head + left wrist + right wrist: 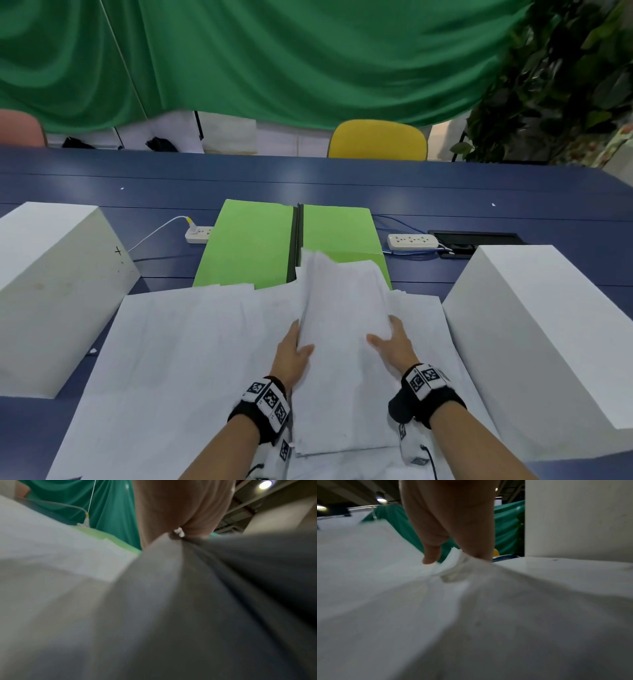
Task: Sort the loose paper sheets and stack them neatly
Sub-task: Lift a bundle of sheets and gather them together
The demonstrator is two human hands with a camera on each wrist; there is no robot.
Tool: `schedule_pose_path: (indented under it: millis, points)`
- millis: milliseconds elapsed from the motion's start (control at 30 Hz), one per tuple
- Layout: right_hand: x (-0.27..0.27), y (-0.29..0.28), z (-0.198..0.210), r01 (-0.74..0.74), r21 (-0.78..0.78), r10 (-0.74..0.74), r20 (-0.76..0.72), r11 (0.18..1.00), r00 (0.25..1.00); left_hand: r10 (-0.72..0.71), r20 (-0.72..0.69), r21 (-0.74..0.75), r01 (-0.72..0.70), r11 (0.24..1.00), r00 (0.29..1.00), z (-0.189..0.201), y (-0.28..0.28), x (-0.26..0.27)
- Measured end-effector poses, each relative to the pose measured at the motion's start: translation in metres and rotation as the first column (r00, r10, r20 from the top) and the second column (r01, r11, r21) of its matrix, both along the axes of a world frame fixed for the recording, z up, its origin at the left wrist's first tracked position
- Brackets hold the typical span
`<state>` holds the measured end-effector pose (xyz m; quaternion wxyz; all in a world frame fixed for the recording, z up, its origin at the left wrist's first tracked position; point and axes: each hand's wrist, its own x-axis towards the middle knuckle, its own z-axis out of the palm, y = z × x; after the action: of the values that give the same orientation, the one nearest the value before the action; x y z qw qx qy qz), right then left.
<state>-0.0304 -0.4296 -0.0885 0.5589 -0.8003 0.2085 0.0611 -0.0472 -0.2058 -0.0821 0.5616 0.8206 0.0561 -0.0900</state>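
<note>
A thick bundle of white paper sheets (339,329) is held lengthwise between both hands over the table centre, its far end raised and fanned. My left hand (294,353) grips its left edge, thumb on top. On the opposite edge my right hand (394,339) pinches the sheets, thumb on top and fingers beneath. The right wrist view shows that hand (453,534) with the paper edges (453,559) bunched between thumb and fingers. In the left wrist view the left hand (180,507) meets the bundle's shaded underside (205,601). More loose white sheets (178,342) lie spread beneath.
An open green folder (253,246) lies beyond the papers. White foam blocks stand at left (51,281) and right (541,329). Two power strips (412,241) with cables sit on the blue table (342,181). A yellow chair (376,138) stands behind.
</note>
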Motion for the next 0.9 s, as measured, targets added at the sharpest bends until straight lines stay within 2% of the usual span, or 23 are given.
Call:
schedule_pose_path:
  millis: [67, 133, 233, 333, 433, 500, 633, 800, 900]
  points:
    - [0.002, -0.006, 0.007, 0.078, 0.155, -0.084, 0.029, 0.985, 0.996, 0.005, 0.139, -0.102, 0.009, 0.995, 0.99, 0.028, -0.001, 0.001]
    - [0.003, -0.01, 0.034, 0.011, 0.255, -0.044, 0.125, 0.967, 0.991, 0.017, 0.276, -0.163, 0.029, 0.986, 0.961, 0.057, 0.002, 0.005]
    - [0.01, -0.01, 0.09, -0.08, 0.255, -0.006, 0.318, 0.964, 0.948, 0.054, 0.435, -0.195, 0.036, 0.98, 0.899, 0.101, 0.005, 0.012]
    - [0.017, -0.001, 0.144, -0.088, 0.298, -0.078, 0.504, 0.951, 0.86, 0.141, 0.575, -0.246, 0.006, 0.969, 0.806, 0.137, 0.004, 0.018]
    - [0.017, 0.011, 0.177, -0.123, 0.282, -0.076, 0.603, 0.952, 0.794, 0.185, 0.655, -0.283, 0.011, 0.959, 0.732, 0.16, 0.003, 0.018]
    - [0.015, 0.016, 0.183, -0.155, 0.298, -0.07, 0.626, 0.942, 0.777, 0.213, 0.673, -0.308, 0.007, 0.951, 0.708, 0.167, 0.003, 0.017]
    - [0.011, 0.022, 0.171, -0.148, 0.32, -0.08, 0.601, 0.936, 0.795, 0.313, 0.671, -0.408, -0.019, 0.913, 0.672, 0.163, 0.008, 0.013]
    - [0.009, 0.025, 0.158, -0.16, 0.364, -0.081, 0.565, 0.917, 0.821, 0.377, 0.648, -0.483, -0.026, 0.875, 0.662, 0.156, 0.014, 0.012]
    - [0.011, 0.025, 0.163, -0.183, 0.384, -0.068, 0.556, 0.905, 0.829, 0.398, 0.595, -0.511, -0.053, 0.858, 0.698, 0.154, 0.017, 0.013]
